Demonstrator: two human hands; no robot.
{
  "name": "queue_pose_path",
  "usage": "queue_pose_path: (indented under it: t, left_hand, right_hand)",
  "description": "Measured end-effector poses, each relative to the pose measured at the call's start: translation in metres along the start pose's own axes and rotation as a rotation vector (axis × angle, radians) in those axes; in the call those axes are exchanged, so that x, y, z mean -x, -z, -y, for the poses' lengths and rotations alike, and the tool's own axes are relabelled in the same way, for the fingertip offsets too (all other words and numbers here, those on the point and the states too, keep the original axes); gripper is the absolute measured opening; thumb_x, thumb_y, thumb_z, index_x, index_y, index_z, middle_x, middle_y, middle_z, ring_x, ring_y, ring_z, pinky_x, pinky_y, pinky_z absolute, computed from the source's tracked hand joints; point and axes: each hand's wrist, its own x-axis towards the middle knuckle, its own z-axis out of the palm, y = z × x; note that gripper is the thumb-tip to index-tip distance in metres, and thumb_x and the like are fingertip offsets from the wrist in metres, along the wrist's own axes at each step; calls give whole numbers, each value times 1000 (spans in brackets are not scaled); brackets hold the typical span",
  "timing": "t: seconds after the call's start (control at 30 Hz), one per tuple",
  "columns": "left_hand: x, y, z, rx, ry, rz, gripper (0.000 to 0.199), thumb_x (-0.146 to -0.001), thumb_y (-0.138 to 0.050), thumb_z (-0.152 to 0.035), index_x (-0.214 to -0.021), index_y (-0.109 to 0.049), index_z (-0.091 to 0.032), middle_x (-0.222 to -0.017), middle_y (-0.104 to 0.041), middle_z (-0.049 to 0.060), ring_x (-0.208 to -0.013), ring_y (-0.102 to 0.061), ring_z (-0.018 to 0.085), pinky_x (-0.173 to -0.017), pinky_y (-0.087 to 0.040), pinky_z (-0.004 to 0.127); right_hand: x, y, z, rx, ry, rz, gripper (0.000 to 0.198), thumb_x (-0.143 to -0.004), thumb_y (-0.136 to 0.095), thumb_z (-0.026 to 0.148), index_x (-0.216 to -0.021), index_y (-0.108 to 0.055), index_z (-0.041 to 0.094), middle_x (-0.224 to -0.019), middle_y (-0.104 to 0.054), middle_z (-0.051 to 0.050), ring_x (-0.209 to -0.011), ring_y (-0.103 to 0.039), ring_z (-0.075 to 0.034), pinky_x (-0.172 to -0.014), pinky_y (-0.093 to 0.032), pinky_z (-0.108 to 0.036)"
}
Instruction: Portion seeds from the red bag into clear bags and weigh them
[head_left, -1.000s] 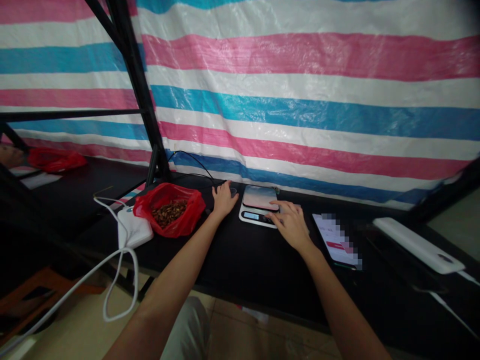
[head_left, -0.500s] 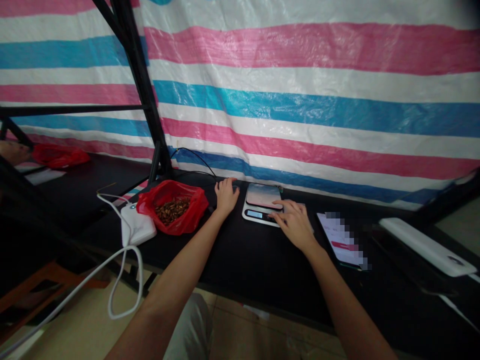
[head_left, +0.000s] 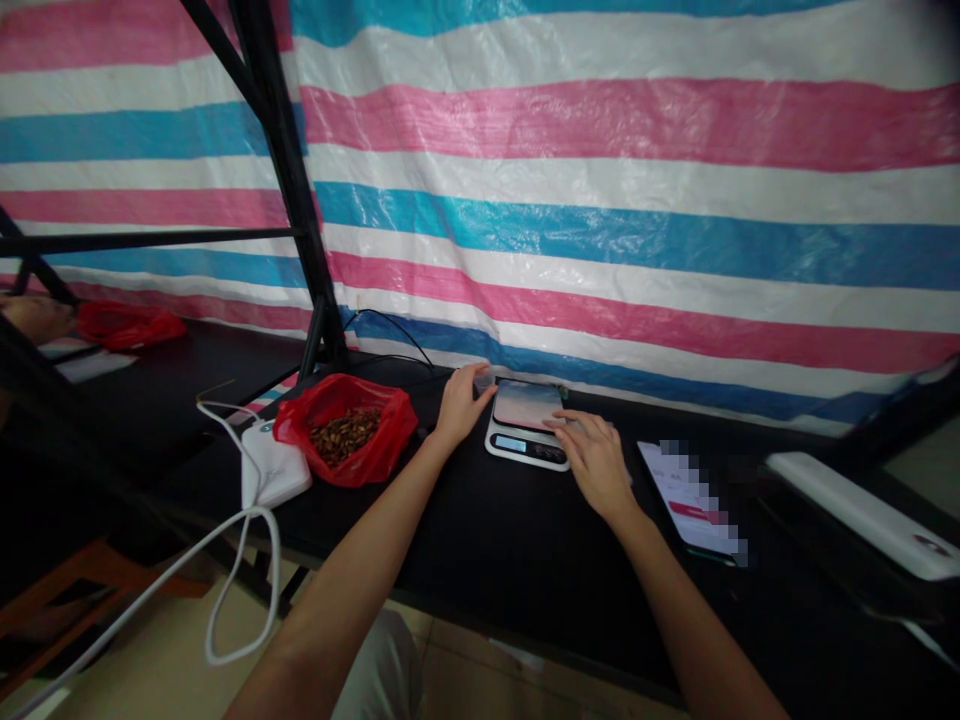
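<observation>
A white kitchen scale (head_left: 527,449) with a lit display and a shiny square weighing plate (head_left: 527,403) rests on the black table. My left hand (head_left: 459,405) is at the scale's left side, thumb and fingers apart, the thumb tip close to the plate's edge. Something translucent shows faintly behind those fingers; I cannot make out what it is. My right hand (head_left: 596,458) lies at the scale's right side with fingers stretched out, their tips over the plate's right edge. Left of my left hand, a red plastic bag (head_left: 382,440) stands open around brown seeds or nuts (head_left: 345,436).
A white power bank (head_left: 274,468) with a looped white cable (head_left: 214,655) sits left of the bag. To the right lie a lit phone (head_left: 686,505) and a long white device (head_left: 862,515). A striped sheet (head_left: 600,190) hangs behind; a black metal post (head_left: 289,170) rises at left.
My right fingers have moved off the scale's button panel to the plate's right edge. My left hand has come closer to the scale's left side. The camera view has shifted slightly.
</observation>
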Motion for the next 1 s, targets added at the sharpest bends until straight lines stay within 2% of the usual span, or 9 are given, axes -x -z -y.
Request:
queue_pose_path:
  t: [0.07, 0.13, 0.23, 0.3, 0.47, 0.6, 0.73, 0.9, 1.0]
  left_hand:
    - [3, 1, -18, 177, -64, -6, 41, -80, -55, -31, -117, -43, -20, -107, -57, 6, -98, -53, 18, -89, -40, 33]
    - [10, -3, -36, 333, -115, 71, 45, -81, -54, -33, -121, -38, -20, -108, -57, 6, -99, -54, 17, -91, -41, 32]
    - [24, -15, -54, 474, -149, 256, 44, -83, -51, -33, -122, -37, -19, -113, -55, 7, -104, -53, 17, -92, -41, 33]
    - [31, -23, -57, 516, -137, 331, 42, -84, -50, -32, -121, -38, -19, -116, -53, 9, -105, -53, 18, -92, -42, 35]
    - [34, -27, -61, 699, -106, 359, 46, -85, -48, -30, -127, -32, -19, -124, -49, 11, -116, -47, 20, -97, -39, 38]
    - [38, -28, -73, 888, -60, 333, 56, -85, -48, -30, -133, -21, -21, -136, -38, 15, -125, -39, 21, -100, -36, 41]
    - [42, -28, -80, 858, -83, 341, 63, -83, -51, -30, -136, -18, -22, -142, -27, 15, -130, -29, 23, -103, -32, 43]
    - [41, -25, -77, 721, -171, 342, 67, -82, -52, -32, -137, -16, -20, -142, -26, 14, -131, -27, 24, -106, -28, 43]
    - [41, -24, -76, 646, -209, 333, 65, -83, -49, -33, -137, -16, -19, -141, -27, 14, -130, -28, 23, -105, -29, 41]
  right_hand:
    - [-1, 0, 0, -56, -23, -48, 33, -89, -38, 37, -116, -54, 25, -112, -58, -5, -104, -49, -22, -84, -36, -37]
    - [-2, -2, -1, -134, -34, -74, 41, -86, -44, 42, -122, -48, 23, -111, -58, -7, -102, -51, -23, -86, -38, -37]
    - [-3, -8, -4, -251, -29, -73, 42, -83, -48, 45, -118, -51, 22, -106, -60, -7, -95, -54, -23, -84, -41, -37]
    - [-3, -12, -9, -283, -28, -83, 39, -81, -50, 46, -110, -56, 22, -101, -61, -7, -91, -56, -23, -81, -43, -37]
    - [-3, -15, -16, -301, -62, -116, 43, -77, -55, 48, -110, -57, 22, -101, -63, -7, -89, -56, -23, -76, -45, -37]
    - [-4, -10, -18, -360, -116, -123, 41, -75, -56, 47, -108, -58, 23, -102, -62, -6, -87, -56, -22, -69, -46, -33]
    - [-3, -11, -21, -394, -166, -129, 38, -74, -56, 43, -107, -59, 24, -99, -63, -5, -88, -56, -21, -69, -46, -33]
    - [-1, -16, -19, -443, -238, -98, 40, -72, -58, 41, -108, -56, 24, -103, -63, -4, -92, -57, -21, -74, -46, -34]
    - [-1, -15, -16, -435, -231, -116, 41, -72, -58, 43, -108, -55, 23, -104, -62, -5, -93, -56, -22, -76, -45, -35]
